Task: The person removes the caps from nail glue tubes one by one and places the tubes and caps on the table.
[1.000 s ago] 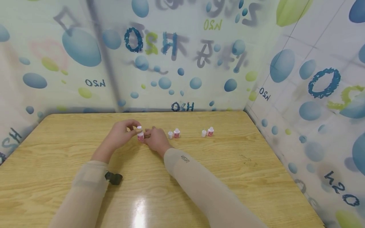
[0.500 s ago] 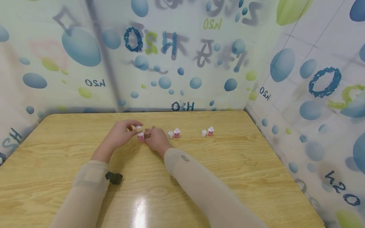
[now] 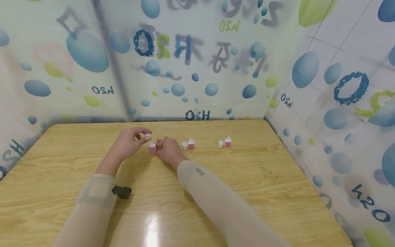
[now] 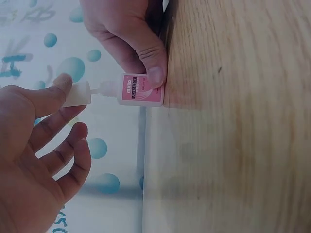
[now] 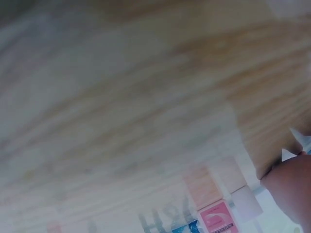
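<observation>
In the left wrist view, a small nail glue bottle [image 4: 141,90] with a pink label stands on the table, its white nozzle bare. My right hand [image 3: 169,150] holds the bottle near its base, thumb on the label. Between thumb and forefinger, my left hand [image 3: 129,142] pinches a white cap [image 4: 77,94]. That cap is just above the nozzle tip, with little or no gap. The left hand's other fingers are loosely bent. Part of the right hand [image 5: 289,187] shows at the edge of the right wrist view.
To the right stand two similar bottles, a nearer one [image 3: 191,144] and a farther one [image 3: 228,142]. Each has a white cap beside it, the nearer cap [image 3: 184,146] and the farther cap [image 3: 220,144]. A patterned curtain [image 3: 172,79] hangs behind the wooden table [image 3: 172,206].
My left hand has moved up and slightly left with the cap, drawing it off the bottle's nozzle. My right hand and the bottle have stayed in place.
</observation>
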Available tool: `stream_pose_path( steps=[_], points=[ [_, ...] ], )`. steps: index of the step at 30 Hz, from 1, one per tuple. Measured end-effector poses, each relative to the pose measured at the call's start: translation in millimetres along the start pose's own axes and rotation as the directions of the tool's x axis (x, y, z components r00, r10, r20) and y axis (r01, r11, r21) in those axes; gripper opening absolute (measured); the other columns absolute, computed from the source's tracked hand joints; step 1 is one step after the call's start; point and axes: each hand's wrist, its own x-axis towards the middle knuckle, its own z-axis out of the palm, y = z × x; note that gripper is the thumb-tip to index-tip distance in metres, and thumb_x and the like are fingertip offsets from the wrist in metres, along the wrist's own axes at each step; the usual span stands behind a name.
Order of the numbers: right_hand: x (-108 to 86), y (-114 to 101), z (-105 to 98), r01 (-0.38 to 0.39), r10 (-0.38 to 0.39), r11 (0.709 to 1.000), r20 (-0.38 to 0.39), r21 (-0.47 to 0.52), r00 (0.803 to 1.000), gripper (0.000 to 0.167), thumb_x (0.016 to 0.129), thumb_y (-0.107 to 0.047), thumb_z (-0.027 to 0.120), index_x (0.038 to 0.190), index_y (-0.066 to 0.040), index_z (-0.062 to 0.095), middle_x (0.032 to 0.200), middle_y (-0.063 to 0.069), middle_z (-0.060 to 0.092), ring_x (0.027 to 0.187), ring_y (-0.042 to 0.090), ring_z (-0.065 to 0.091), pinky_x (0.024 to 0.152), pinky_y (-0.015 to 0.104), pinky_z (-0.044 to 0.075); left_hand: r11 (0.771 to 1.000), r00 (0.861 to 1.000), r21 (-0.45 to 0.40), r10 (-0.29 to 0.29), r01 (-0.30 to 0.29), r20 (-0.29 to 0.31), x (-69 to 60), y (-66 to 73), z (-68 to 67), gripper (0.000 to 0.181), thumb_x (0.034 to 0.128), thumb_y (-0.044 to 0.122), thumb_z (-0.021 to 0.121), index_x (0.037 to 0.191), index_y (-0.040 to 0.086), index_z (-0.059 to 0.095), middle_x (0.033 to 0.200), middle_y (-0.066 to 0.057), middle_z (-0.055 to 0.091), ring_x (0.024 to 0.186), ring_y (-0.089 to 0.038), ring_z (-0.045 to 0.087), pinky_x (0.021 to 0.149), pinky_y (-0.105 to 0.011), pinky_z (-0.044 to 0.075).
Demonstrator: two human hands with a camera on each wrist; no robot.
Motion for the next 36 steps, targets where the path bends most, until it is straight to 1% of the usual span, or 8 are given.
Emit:
stream_pose_path(
  steps=[5,7,14,20,24,27,32,36],
  points=[
    [-0.4,-1.5,0.0,-0.011,0.011,1.000,-0.008,-0.002,1.000,0.030,0.100,-0.032,0.076,0.127,-0.019,0.078,0.152,-0.006,0.063,0.160,0.023,0.038,0.131,0.039,0.030,0.999,0.999,-0.013,-0.046,0.046,0.018,-2.6,2.4,-6.1,0.031,0.1069,0.024,0.066,0.133,0.008,0.072,0.123,-0.017,0.073,0.097,-0.031,0.060,0.067,-0.034,0.049],
    [-0.5,-2.3,0.0,-0.013,0.012,1.000,-0.009,-0.005,1.000,0.029,0.100,-0.032,0.076,0.126,-0.020,0.079,0.152,-0.006,0.063,0.160,0.022,0.038,0.131,0.039,0.030,0.999,0.998,-0.003,-0.053,0.053,0.026,-3.4,1.6,-8.7,0.032,0.1074,0.025,0.065,0.134,0.008,0.071,0.121,-0.016,0.073,0.097,-0.031,0.059,0.067,-0.033,0.049],
    [-0.5,-2.0,-0.3,0.002,-0.002,1.000,-0.012,-0.009,1.000,0.028,0.098,-0.032,0.078,0.124,-0.021,0.079,0.152,-0.007,0.062,0.159,0.023,0.039,0.132,0.039,0.028,0.997,0.999,0.071,-0.007,0.003,0.053,-3.4,-2.2,-14.4,0.029,0.1059,0.019,0.066,0.131,0.006,0.074,0.120,-0.017,0.073,0.094,-0.030,0.059,0.070,-0.035,0.047],
    [-0.6,-1.2,-0.2,0.007,-0.007,1.000,-0.016,-0.010,1.000,0.028,0.098,-0.032,0.078,0.124,-0.020,0.080,0.152,-0.007,0.062,0.159,0.023,0.039,0.132,0.039,0.028,0.995,0.994,0.095,-0.009,-0.001,0.105,-3.8,-6.1,-16.5,0.030,0.1036,0.015,0.068,0.129,0.001,0.073,0.117,-0.019,0.074,0.095,-0.030,0.061,0.073,-0.037,0.050],
    [-1.1,-1.6,-0.3,-0.003,0.003,1.000,-0.019,-0.003,1.000,0.029,0.098,-0.031,0.078,0.124,-0.020,0.079,0.152,-0.007,0.063,0.159,0.022,0.039,0.132,0.039,0.027,0.995,0.991,0.099,-0.008,-0.005,0.132,-3.9,-8.3,-17.1,0.030,0.1029,0.011,0.069,0.130,-0.002,0.072,0.114,-0.020,0.074,0.099,-0.032,0.064,0.082,-0.046,0.055],
    [-1.1,-1.7,-0.1,-0.012,0.012,1.000,-0.015,0.009,1.000,0.029,0.099,-0.031,0.078,0.125,-0.019,0.079,0.153,-0.008,0.062,0.160,0.022,0.038,0.133,0.039,0.026,0.995,0.988,0.101,0.009,-0.025,0.155,-3.4,-9.7,-16.8,0.031,0.1016,0.008,0.069,0.130,-0.004,0.072,0.113,-0.022,0.074,0.100,-0.033,0.065,0.087,-0.052,0.056],
    [-0.9,-1.9,0.0,-0.019,0.019,1.000,-0.010,0.010,1.000,0.030,0.100,-0.031,0.076,0.128,-0.019,0.078,0.154,-0.009,0.061,0.160,0.021,0.037,0.133,0.039,0.026,0.995,0.983,0.100,0.010,-0.029,0.186,-3.0,-11.7,-16.4,0.029,0.1007,0.008,0.069,0.127,-0.004,0.073,0.118,-0.022,0.075,0.101,-0.033,0.066,0.087,-0.052,0.056],
    [-1.2,-2.2,-0.1,-0.023,0.023,1.000,-0.008,0.018,1.000,0.030,0.101,-0.031,0.075,0.128,-0.018,0.078,0.154,-0.008,0.062,0.160,0.021,0.037,0.133,0.039,0.027,0.996,0.981,0.087,0.010,-0.027,0.194,-3.9,-13.5,-16.9,0.029,0.1007,0.008,0.070,0.127,-0.004,0.073,0.121,-0.023,0.074,0.101,-0.032,0.065,0.089,-0.052,0.056]
  ],
)
